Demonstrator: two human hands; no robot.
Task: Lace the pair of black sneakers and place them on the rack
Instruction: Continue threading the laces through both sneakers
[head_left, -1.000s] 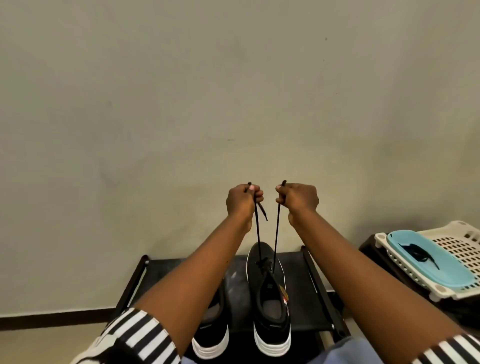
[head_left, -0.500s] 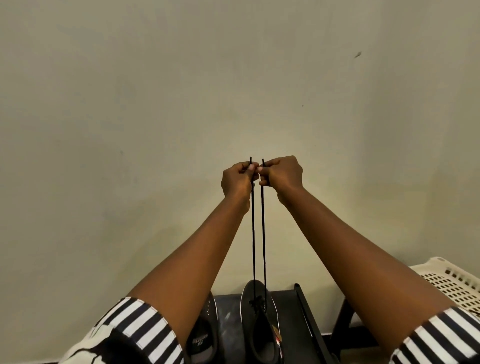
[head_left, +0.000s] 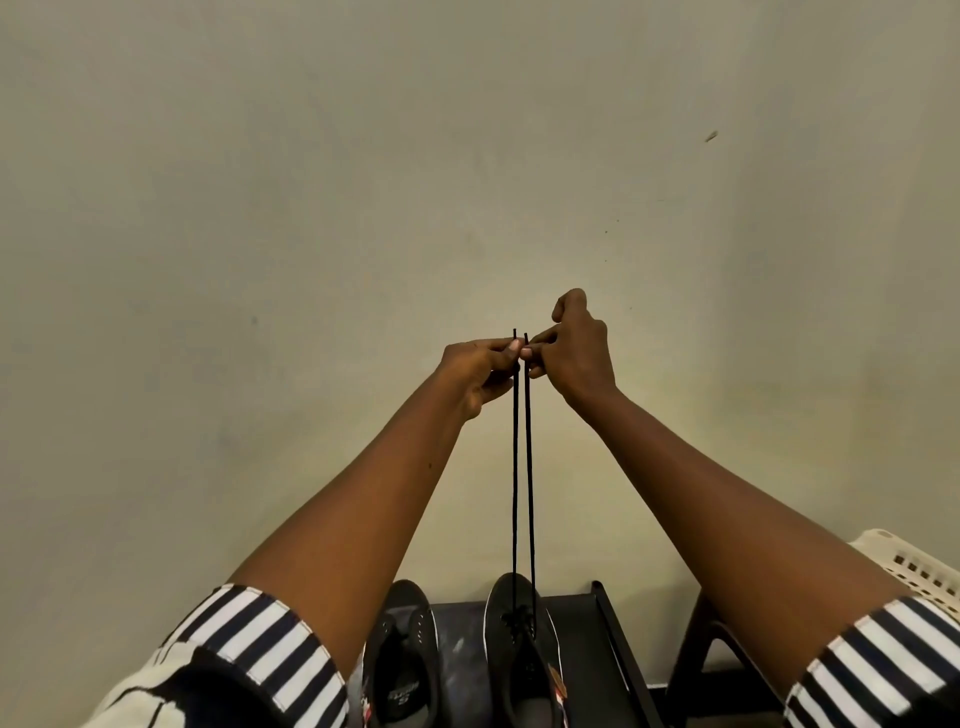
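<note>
Since half a second ago both hands have risen a little and the right hand (head_left: 574, 353) has loosened, one finger now lifted. Head view: the left hand (head_left: 478, 371) pinches one lace end (head_left: 515, 467) and the right fingers (head_left: 540, 340) pinch the other (head_left: 530, 467), the tips side by side, likely to even their lengths. Both strands run taut down to the right sneaker (head_left: 522, 654), which stands on the rack (head_left: 597, 639) beside the unlaced left sneaker (head_left: 402, 660).
</note>
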